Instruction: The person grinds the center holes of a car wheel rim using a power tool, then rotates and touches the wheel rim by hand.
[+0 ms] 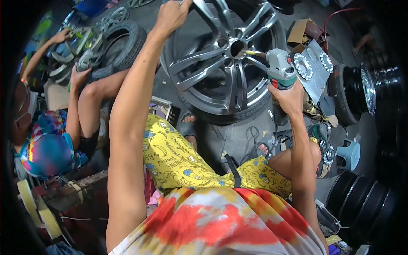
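Large silver-grey multi-spoke alloy wheel (231,54) lies face-up before the seated worker, at the top middle of the view, a black rubber tyre (221,119) showing under its lower edge. Left hand (172,16) at the wheel's upper-left rim, arm stretched out long; fingertips run out of view, so I cannot tell how far they close or how firmly they hold. Right hand (289,97) wrapped closed around a grey-and-green handheld power tool (280,67) — its slim pale-yellow tip (251,52) points at the round centre hole, contact uncertain. Right of the wheel: open brown cardboard box (297,33), flat grey sheet (313,85) with silver toothed discs (303,66) on it. Further down that side, a pale-blue plastic stool (348,154) and a row of black wheel rims (359,199). To the left, a co-worker in a multicoloured shirt (35,142) has one hand on a grey tool (88,59) by a yellow-green-tinged spoked wheel (63,57) — another black tyre (134,55) stands just beside.
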### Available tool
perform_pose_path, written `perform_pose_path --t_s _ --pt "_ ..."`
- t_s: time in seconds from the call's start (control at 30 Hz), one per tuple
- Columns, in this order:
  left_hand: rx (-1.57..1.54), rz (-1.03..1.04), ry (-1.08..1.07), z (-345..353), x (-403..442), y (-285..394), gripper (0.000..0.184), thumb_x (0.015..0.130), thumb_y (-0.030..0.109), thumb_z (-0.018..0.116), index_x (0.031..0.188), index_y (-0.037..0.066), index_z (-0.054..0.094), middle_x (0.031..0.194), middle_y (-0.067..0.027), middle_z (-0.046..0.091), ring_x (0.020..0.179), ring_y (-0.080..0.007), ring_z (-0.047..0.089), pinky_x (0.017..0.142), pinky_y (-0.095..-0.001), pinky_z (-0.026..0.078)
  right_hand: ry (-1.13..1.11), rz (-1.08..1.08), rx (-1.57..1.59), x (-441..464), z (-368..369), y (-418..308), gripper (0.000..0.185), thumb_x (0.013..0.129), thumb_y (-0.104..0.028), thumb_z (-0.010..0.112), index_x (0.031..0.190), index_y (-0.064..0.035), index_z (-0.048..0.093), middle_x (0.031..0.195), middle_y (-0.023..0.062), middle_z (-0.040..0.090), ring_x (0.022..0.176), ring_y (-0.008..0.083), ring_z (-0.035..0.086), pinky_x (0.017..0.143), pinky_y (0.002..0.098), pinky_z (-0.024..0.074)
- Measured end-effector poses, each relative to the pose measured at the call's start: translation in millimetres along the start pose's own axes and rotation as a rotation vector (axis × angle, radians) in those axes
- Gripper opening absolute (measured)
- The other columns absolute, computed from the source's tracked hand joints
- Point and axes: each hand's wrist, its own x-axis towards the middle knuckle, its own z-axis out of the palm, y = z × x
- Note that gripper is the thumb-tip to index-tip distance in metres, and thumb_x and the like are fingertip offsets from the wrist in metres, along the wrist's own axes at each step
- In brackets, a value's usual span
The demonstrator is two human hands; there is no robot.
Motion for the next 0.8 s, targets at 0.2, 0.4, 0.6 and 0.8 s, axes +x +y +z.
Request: perform_pose_path --t_s 0.2,0.4,0.6,0.8 --pt "-0.214 -0.120 0.057 -18 -2 43 0.031 0.100 0.014 0.049 0.123 0.001 0.067 0.081 -0.0275 0.067 0.072 -0.0441 0.068 0.062 -0.0528 0.049 0.024 -0.066 -0.159 -2 21 -4 0.061 0.063 -0.027 0.087 0.111 0.0010 0.063 0.097 0.0240 0.074 0.094 0.0422 0.072 0.086 0.0455 0.0561" --pt "-0.176 -0.107 0.124 -24 -14 63 0.027 0.100 0.013 0.050 0.114 0.002 0.069 0.082 -0.0255 0.069 0.075 -0.0436 0.068 0.067 -0.0531 0.052 -0.028 -0.014 -0.157 -14 18 2 0.060 0.065 -0.031 0.085 0.112 0.0028 0.066 0.100 0.0233 0.075 0.096 0.0387 0.073 0.088 0.0437 0.0557" --pt "0.065 0.187 0.232 -26 -26 74 0.029 0.096 0.010 0.054 0.120 0.001 0.068 0.088 -0.0275 0.069 0.079 -0.0431 0.069 0.068 -0.0519 0.052 0.006 -0.013 -0.147 -23 12 6 0.063 0.063 -0.028 0.086 0.113 0.0026 0.064 0.098 0.0258 0.074 0.097 0.0411 0.073 0.088 0.0444 0.0563" --pt "-0.284 -0.169 0.179 -44 -41 116 0.038 0.102 0.027 0.055 0.093 -0.006 0.072 0.085 -0.0303 0.067 0.076 -0.0488 0.064 0.072 -0.0554 0.049 0.008 -0.070 -0.195 -38 14 18 0.061 0.063 -0.029 0.086 0.111 0.0024 0.065 0.098 0.0240 0.075 0.097 0.0404 0.073 0.088 0.0437 0.0563"
